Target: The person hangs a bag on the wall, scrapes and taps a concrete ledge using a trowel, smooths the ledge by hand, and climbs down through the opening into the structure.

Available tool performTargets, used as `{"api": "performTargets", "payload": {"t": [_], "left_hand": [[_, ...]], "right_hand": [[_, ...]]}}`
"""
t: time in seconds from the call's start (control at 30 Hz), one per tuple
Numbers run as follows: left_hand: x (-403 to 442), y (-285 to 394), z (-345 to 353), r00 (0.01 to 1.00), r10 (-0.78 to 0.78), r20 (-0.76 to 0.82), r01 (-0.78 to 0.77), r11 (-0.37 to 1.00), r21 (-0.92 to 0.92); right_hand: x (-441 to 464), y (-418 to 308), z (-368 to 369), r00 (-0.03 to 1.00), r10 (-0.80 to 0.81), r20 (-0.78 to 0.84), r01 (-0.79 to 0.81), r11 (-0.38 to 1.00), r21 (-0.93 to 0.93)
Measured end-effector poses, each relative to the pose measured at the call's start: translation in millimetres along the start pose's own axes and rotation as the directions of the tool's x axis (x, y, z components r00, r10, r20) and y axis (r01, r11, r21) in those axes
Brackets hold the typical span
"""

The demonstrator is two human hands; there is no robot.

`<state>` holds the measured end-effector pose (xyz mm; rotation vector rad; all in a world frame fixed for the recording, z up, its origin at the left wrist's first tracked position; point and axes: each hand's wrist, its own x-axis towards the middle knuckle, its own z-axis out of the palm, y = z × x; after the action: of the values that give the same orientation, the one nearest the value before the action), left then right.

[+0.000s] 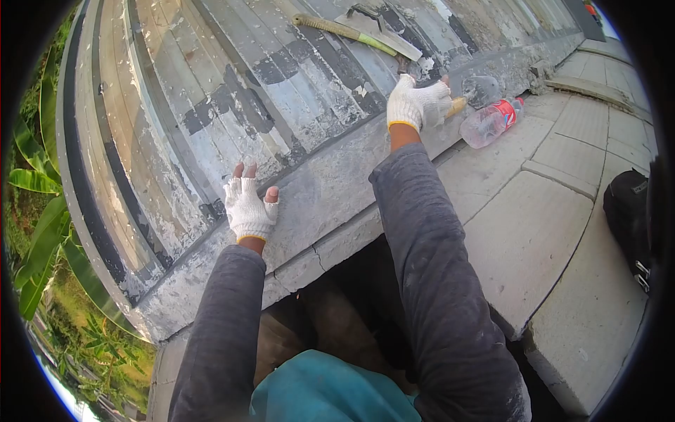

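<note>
My left hand (pixel 249 204), in a white knit glove with bare fingertips, rests with spread fingers on the grey cement ledge (pixel 309 190) along the lower edge of the ribbed roof sheet. My right hand (pixel 415 104), gloved alike, is closed around a tool with a wooden handle (pixel 457 107). The handle's end sticks out to the right; the working end is partly hidden. Just above lie a tool with a tan and yellow-green handle (pixel 344 32) and a flat grey metal blade (pixel 394 39). Close to the right hand lies a clear plastic bottle with a red label (pixel 492 123).
A second clear plastic container (pixel 481 91) lies behind the bottle. Pale roof tiles (pixel 527 211) slope away at right, where a black bag (pixel 626 204) sits. Below the cracked ledge is a dark gap (pixel 351 281). Banana leaves (pixel 42 239) grow beyond the left edge.
</note>
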<state>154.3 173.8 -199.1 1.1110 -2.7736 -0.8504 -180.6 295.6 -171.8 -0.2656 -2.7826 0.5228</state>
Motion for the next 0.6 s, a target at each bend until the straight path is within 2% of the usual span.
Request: {"api": "performTargets", "payload": {"t": [0.1, 0.17, 0.23, 0.27, 0.33, 0.47, 0.6], "left_hand": [[0, -2, 1, 1.0, -0.008, 0.019, 0.009, 0.999, -0.033], [1, -3, 3, 1.0, -0.001, 0.017, 0.001, 0.999, -0.038], [1, -3, 3, 1.0, -0.001, 0.018, 0.002, 1.0, -0.024], [1, -2, 3, 1.0, 0.0, 0.023, 0.001, 1.0, -0.024], [2, -1, 1, 0.999, 0.001, 0.035, -0.001, 1.0, -0.018], [-1, -2, 2, 0.999, 0.0, 0.039, 0.0, 1.0, -0.001], [3, 0, 4, 1.0, 0.008, 0.0, -0.008, 1.0, -0.029]], "right_hand": [[-83, -7, -17, 0.913, -0.406, 0.031, 0.395, 0.903, 0.171], [-129, 3, -38, 0.784, -0.596, 0.175, 0.543, 0.794, 0.273], [-161, 28, -40, 0.685, -0.698, 0.209, 0.624, 0.71, 0.326], [-170, 42, -38, 0.687, -0.695, 0.212, 0.622, 0.713, 0.324], [-180, 54, -38, 0.619, -0.737, 0.272, 0.65, 0.675, 0.349], [-185, 57, -33, 0.62, -0.711, 0.332, 0.602, 0.703, 0.379], [-181, 54, -29, 0.607, -0.726, 0.324, 0.618, 0.687, 0.382]]}}
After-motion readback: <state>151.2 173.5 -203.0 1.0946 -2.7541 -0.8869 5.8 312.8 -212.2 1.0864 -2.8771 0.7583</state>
